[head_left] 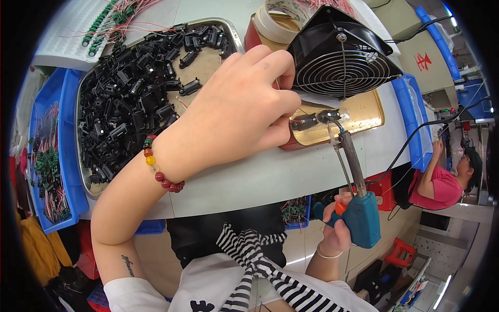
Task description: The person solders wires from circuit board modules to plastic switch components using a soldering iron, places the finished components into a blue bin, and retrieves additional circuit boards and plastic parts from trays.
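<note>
My left hand (241, 106) is closed in front of the fan, fingertips pinched together. A thin strand seems to show between them, but what they hold is mostly hidden. Just beyond its knuckles, two small black plastic parts (303, 122) lie at the edge of a gold-coloured tray (369, 115), with a red wire at one of them. My right hand (337, 226) grips a teal soldering gun (363, 218) with an orange-red trigger. Its tip points up and reaches the second black part (328, 115), with a thin metal feed tube alongside.
A metal tray (86, 179) heaped with black plastic parts sits left. Behind the gold tray stands a black fan (344, 67) with a wire grille, beside tape rolls (280, 23). Blue bins (73, 151) flank the table. Black cables run right, where another person (442, 184) sits.
</note>
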A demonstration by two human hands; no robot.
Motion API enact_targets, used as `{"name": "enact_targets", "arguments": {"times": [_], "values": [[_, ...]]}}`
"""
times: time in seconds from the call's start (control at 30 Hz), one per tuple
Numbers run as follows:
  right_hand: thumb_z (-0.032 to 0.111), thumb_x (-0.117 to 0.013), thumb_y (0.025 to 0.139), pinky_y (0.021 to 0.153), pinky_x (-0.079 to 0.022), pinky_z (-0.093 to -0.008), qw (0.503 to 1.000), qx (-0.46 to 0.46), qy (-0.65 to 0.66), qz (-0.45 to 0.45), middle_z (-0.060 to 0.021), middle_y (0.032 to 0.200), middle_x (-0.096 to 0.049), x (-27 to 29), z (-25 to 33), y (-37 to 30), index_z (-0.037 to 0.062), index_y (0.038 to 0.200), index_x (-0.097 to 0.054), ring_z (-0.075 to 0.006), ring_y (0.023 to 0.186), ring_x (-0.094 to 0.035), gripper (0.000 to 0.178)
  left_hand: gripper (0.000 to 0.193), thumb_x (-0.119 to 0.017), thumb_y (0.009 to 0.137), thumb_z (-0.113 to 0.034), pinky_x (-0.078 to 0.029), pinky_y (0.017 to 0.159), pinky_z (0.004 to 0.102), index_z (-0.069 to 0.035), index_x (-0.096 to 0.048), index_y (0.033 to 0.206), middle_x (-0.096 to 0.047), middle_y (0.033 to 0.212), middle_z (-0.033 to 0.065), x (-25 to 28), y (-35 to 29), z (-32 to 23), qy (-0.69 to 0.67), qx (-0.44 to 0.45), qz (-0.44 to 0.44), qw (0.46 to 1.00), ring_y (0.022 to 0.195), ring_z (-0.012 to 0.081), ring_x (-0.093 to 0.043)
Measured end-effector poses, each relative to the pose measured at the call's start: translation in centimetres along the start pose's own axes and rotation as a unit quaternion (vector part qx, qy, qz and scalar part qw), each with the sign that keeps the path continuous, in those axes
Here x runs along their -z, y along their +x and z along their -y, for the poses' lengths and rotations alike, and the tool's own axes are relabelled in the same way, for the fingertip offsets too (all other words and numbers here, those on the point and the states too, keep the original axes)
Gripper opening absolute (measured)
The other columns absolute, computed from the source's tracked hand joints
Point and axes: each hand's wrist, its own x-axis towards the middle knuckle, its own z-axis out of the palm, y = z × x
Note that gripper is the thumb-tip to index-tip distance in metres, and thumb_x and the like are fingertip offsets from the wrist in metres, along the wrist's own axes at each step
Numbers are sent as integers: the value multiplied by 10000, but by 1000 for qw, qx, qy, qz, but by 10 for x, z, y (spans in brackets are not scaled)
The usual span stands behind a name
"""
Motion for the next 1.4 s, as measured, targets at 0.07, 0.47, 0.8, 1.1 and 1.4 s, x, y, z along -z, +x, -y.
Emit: {"name": "enact_targets", "arguments": {"times": [0.07,0.47,0.8,1.1,1.4], "values": [[173,-605,715,468,-394,-225,1000,-3,-3,-1,-197,1027,-531,1,1,-1,-90,1095,-487,-164,527,-520,477,132,-659,562,-68,-433,686,323,-50,-547,629,-495,839,65,-1,0,0,1,-2,-1,1000,777,224,-503],[153,-595,704,461,-389,-225,999,26,29,1,-189,1033,-526,8,-5,-1,-83,1105,-490,-168,537,-520,477,216,-664,739,-156,-415,673,252,-38,-570,893,-564,799,39,18,3,8,-183,170,38,968,784,121,-545],[150,-603,710,476,-398,-214,999,29,39,-23,-191,1029,-519,15,-3,-3,-65,1107,-484,-161,539,-513,467,187,-640,824,-181,-274,458,223,-12,-569,786,-386,544,-46,31,17,-15,-130,119,105,979,524,39,-336],[210,-569,736,747,-393,-286,999,28,32,-26,-176,1071,-501,32,-5,-16,-82,1114,-460,-136,567,-470,490,188,-568,890,-180,-387,504,197,2,-526,869,-550,653,18,144,5,-39,-330,252,40,909,572,54,-503],[165,-533,763,602,-380,-218,997,54,53,31,-166,1090,-497,22,-5,3,-87,1128,-489,-123,576,-454,446,210,-584,882,-241,-440,592,142,-65,-580,997,-617,784,8,302,-122,-4,-101,429,-115,890,669,43,-568]]}}
